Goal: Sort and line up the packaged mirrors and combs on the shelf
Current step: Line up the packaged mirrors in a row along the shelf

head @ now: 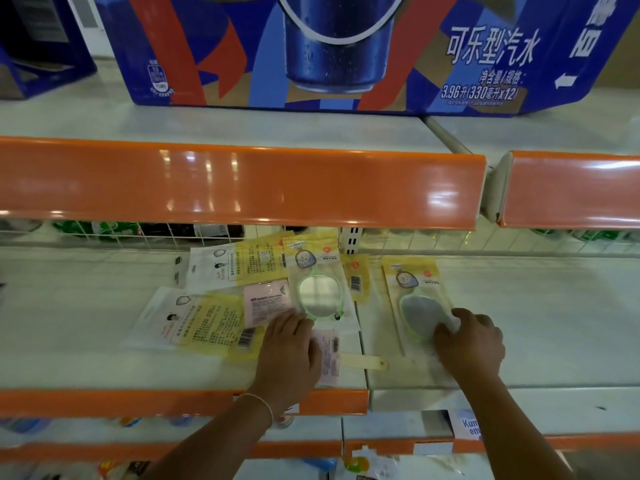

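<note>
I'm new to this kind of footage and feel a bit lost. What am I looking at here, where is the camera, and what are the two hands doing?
There is no machine here: a person wears one wide-angle camera on the head, looking down at their own hands. They stand at a white store shelf with orange edge strips. Flat packets lie scattered on it, several overlapping. The left hand rests on the pile, below a packaged mirror with a green frame. The right hand lies on the lower end of another packaged mirror, set apart to the right; how firm its grip is, the picture does not show. On the shelf above stands a blue cola carton.
</note>
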